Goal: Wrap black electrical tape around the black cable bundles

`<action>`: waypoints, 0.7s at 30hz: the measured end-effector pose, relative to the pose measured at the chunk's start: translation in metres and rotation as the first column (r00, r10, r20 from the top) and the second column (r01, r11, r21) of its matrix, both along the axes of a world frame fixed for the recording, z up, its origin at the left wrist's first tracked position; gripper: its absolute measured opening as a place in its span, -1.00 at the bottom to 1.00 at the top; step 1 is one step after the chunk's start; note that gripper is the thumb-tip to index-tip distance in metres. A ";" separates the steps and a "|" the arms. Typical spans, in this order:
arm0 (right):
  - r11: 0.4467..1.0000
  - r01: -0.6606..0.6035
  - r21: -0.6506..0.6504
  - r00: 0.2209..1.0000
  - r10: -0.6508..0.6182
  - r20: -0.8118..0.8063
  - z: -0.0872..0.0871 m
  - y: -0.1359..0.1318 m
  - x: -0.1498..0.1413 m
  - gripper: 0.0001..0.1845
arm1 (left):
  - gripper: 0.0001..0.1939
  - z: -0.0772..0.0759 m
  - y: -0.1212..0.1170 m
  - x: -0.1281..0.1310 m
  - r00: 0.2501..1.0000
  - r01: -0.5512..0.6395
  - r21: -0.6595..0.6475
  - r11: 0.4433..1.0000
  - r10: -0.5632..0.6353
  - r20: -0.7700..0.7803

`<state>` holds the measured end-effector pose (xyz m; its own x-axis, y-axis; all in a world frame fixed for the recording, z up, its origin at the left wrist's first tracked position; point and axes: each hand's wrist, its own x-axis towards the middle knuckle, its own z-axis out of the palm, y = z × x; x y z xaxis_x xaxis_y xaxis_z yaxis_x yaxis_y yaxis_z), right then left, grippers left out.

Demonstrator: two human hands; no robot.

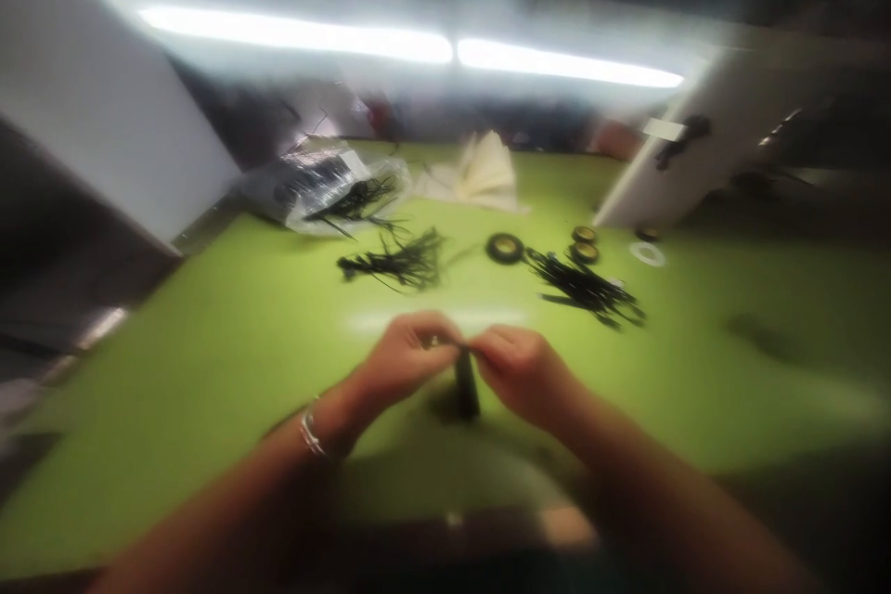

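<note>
Your left hand (410,355) and right hand (519,367) meet below frame centre — both pinched narrow on a dark, slim, blurred piece (467,387); material unclear.

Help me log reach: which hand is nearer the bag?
Left. The left hand is on the near side of the bag, to its right; the right hand is also on the near side, farther right.

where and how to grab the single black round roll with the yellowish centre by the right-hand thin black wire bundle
Probably pinch the outer rim of the black round roll with the yellowish centre from above and the left: it lies flat on the green tabletop, and the right-hand thin black wire bundle crowds its right edge.
</note>
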<state>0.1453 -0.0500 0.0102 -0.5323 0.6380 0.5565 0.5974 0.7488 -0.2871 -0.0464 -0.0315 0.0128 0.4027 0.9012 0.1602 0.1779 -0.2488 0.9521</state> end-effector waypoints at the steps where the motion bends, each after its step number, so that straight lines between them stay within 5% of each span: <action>1: 0.999 0.011 0.045 0.999 -0.012 0.030 0.000 0.000 0.001 -0.79 | -0.93 -0.001 0.001 -0.001 0.997 0.052 -0.104 0.993 -0.046 0.061; 6: 0.962 -0.009 0.274 0.994 -0.022 0.111 0.000 0.001 0.003 -0.80 | -0.93 -0.006 0.005 0.000 0.958 0.190 -0.387 0.902 -0.084 0.275; 10: 0.940 0.000 0.340 0.992 -0.044 0.122 -0.002 0.002 0.003 -0.86 | -0.89 -0.002 0.002 0.002 0.957 0.152 -0.371 0.916 -0.042 0.288; 14: 0.937 0.041 0.347 0.987 -0.092 0.133 -0.004 0.002 -0.001 -0.82 | -0.71 -0.001 -0.001 0.003 0.992 0.050 -0.316 0.947 -0.010 0.126; 16: 0.939 0.078 0.336 0.986 -0.121 0.111 -0.005 0.002 -0.002 -0.79 | -0.70 -0.002 -0.002 0.002 1.000 0.009 -0.228 0.974 -0.005 0.021; 18: 0.936 0.108 0.335 0.985 -0.147 0.093 -0.005 0.001 -0.004 -0.77 | -0.75 -0.001 -0.001 0.002 0.995 -0.045 0.006 0.999 0.045 -0.085; 21: 0.933 0.121 0.340 0.982 -0.163 0.099 -0.005 0.000 -0.006 -0.76 | -0.85 -0.001 -0.002 0.001 0.970 -0.056 0.405 0.913 0.146 -0.195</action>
<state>0.1397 -0.0503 0.0047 -0.5276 0.5024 0.6850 0.7191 0.6934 0.0452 -0.0455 -0.0334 0.0123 0.3779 0.8202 0.4295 0.4126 -0.5645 0.7149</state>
